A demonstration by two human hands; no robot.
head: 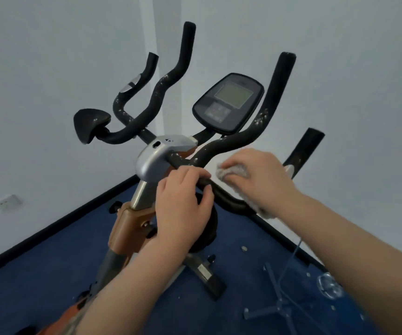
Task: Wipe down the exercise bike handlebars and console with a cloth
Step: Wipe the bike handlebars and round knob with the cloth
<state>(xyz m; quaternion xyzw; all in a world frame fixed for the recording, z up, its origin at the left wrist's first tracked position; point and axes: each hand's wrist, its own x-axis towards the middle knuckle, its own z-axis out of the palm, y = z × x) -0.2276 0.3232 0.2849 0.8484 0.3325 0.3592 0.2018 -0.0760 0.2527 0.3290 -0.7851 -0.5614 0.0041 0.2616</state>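
Handlebars (221, 146) stand rigid in front of you, their foam grips flecked with white. Your left hand (183, 201) clenches the bar near the stem; your right hand (255, 175) presses the soft, limp cloth (233, 171) around the right bar. The console (227, 102) probably wants lighter pressure.

The handlebars (229, 141) are black, flecked with white specks. The cloth (233, 171) is grey, the console (227, 102) dark with a pale grey-green screen. The floor (38, 274) is deep blue.
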